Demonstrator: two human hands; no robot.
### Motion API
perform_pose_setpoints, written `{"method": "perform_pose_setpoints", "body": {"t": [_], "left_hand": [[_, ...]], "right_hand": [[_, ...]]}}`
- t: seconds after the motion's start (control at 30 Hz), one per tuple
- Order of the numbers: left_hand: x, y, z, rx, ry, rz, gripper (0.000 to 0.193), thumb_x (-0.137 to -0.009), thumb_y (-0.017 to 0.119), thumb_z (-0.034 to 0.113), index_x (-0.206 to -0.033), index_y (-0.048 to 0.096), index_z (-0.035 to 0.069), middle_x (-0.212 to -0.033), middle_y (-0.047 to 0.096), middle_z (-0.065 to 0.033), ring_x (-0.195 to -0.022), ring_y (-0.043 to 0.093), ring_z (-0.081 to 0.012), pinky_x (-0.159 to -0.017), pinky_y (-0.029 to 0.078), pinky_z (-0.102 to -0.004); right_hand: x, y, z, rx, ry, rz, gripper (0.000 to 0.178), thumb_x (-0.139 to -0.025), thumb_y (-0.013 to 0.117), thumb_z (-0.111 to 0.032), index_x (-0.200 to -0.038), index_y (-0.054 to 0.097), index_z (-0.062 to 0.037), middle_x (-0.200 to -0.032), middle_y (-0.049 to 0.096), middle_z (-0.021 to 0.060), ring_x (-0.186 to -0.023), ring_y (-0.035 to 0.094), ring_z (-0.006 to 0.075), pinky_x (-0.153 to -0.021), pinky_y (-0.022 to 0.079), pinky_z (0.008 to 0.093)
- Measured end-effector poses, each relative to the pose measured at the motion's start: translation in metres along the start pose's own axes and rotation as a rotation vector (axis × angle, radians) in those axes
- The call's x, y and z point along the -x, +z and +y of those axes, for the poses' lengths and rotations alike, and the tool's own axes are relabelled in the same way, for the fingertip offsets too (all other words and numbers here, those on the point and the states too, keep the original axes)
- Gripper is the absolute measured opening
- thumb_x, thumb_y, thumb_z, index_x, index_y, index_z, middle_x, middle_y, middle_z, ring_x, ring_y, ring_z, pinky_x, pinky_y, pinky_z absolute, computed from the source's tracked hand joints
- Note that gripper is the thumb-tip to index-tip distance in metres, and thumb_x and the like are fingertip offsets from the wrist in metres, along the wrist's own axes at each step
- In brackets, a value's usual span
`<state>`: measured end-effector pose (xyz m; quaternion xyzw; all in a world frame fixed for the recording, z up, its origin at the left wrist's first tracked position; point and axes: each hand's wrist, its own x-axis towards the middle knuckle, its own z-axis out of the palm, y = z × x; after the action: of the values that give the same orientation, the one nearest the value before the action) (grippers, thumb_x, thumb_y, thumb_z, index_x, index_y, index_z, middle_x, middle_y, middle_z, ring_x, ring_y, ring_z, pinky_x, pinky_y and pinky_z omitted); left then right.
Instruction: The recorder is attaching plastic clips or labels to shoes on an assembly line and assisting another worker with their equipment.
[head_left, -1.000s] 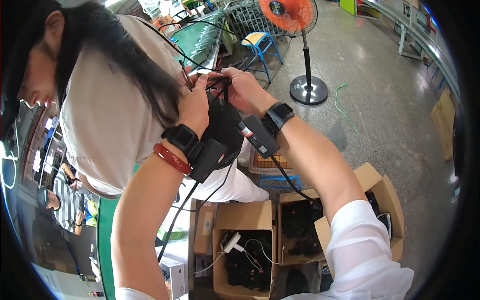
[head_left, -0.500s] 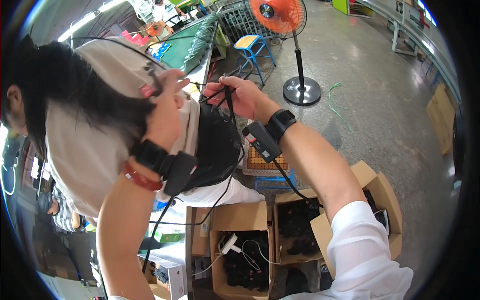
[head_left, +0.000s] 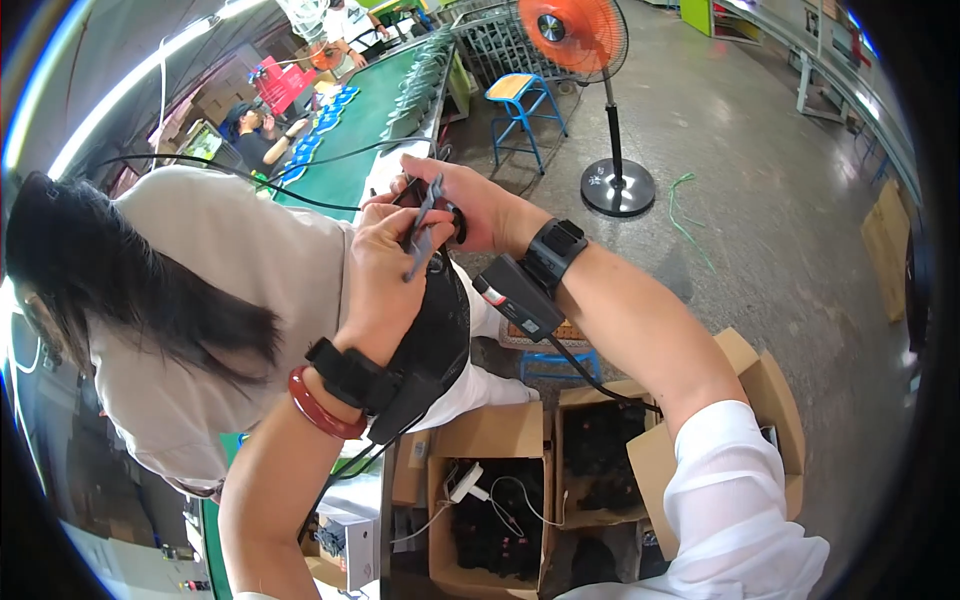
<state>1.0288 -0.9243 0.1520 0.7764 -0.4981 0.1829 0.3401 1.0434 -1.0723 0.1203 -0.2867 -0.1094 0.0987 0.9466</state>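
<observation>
My two hands meet just beyond the co-worker's side, at chest height. My left hand (head_left: 385, 262) is closed, fingers pinching a narrow grey piece (head_left: 428, 212) that stands slantwise between the hands; its kind is not clear. My right hand (head_left: 478, 205) curls around a black strap (head_left: 446, 262), part of which hangs below the fingers. Some dark material between the palms is mostly hidden. Each wrist wears a black band with a small black box; a dark red bangle (head_left: 325, 405) circles my left wrist.
A co-worker in a beige top (head_left: 230, 240) stands close at left, back turned. Cardboard boxes (head_left: 490, 430) with black items stand below. Ahead are an orange fan (head_left: 572, 32), a blue stool (head_left: 516, 92) and a green worktable (head_left: 375, 120) with other people.
My left hand has moved right and down to meet the right, and now a grey piece shows in it. The co-worker has shifted left and the view has turned slightly.
</observation>
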Motion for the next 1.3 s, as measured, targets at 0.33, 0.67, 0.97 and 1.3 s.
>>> {"method": "perform_pose_setpoints", "body": {"t": [0.33, 0.67, 0.97, 1.3], "left_hand": [[0.036, -0.058, 0.004, -0.03, -0.202, 0.125, 0.011, -0.08, 0.069, 0.004, -0.09, 0.07, 0.001, -0.098, 0.057, -0.0102, -0.098, 0.056, -0.0208, -0.084, 0.044, -0.0297], [0.03, -0.107, -0.026, 0.693, -0.745, -0.103, 0.014, -0.086, 0.067, 0.019, -0.096, 0.067, 0.01, -0.079, 0.056, 0.005, -0.066, 0.045, -0.0053, -0.054, 0.033, -0.0202], [0.046, -0.116, -0.032, 0.754, -0.628, -0.03, 0.019, -0.093, 0.058, 0.025, -0.102, 0.062, 0.009, -0.086, 0.06, 0.0003, -0.067, 0.048, -0.0061, -0.055, 0.034, -0.0212], [0.054, -0.116, -0.033, 0.81, -0.688, 0.034, 0.02, -0.09, 0.063, 0.029, -0.101, 0.068, 0.014, -0.08, 0.06, 0.0051, -0.07, 0.048, -0.0032, -0.058, 0.032, -0.0198]], "right_hand": [[-0.02, 0.06, 0.045, 0.187, -0.084, 0.049, 0.045, -0.097, 0.037, -0.049, -0.081, 0.05, -0.0092, -0.08, 0.055, 0.0029, -0.076, 0.057, 0.0131, -0.068, 0.048, 0.0279], [-0.045, 0.089, 0.059, 0.722, -0.055, 0.049, 0.075, -0.09, 0.025, -0.07, -0.114, 0.057, -0.0065, -0.104, 0.064, 0.0094, -0.099, 0.057, 0.0149, -0.09, 0.04, 0.03], [-0.033, 0.1, 0.035, 0.968, 0.121, -0.02, 0.075, -0.087, 0.032, -0.071, -0.104, 0.062, -0.005, -0.081, 0.06, 0.0042, -0.073, 0.056, 0.0133, -0.066, 0.048, 0.0295], [-0.009, 0.091, 0.044, 0.414, 0.189, -0.071, 0.024, -0.094, 0.054, -0.019, -0.108, 0.055, 0.0007, -0.097, 0.06, 0.0107, -0.088, 0.064, 0.0222, -0.078, 0.057, 0.0337]]}}
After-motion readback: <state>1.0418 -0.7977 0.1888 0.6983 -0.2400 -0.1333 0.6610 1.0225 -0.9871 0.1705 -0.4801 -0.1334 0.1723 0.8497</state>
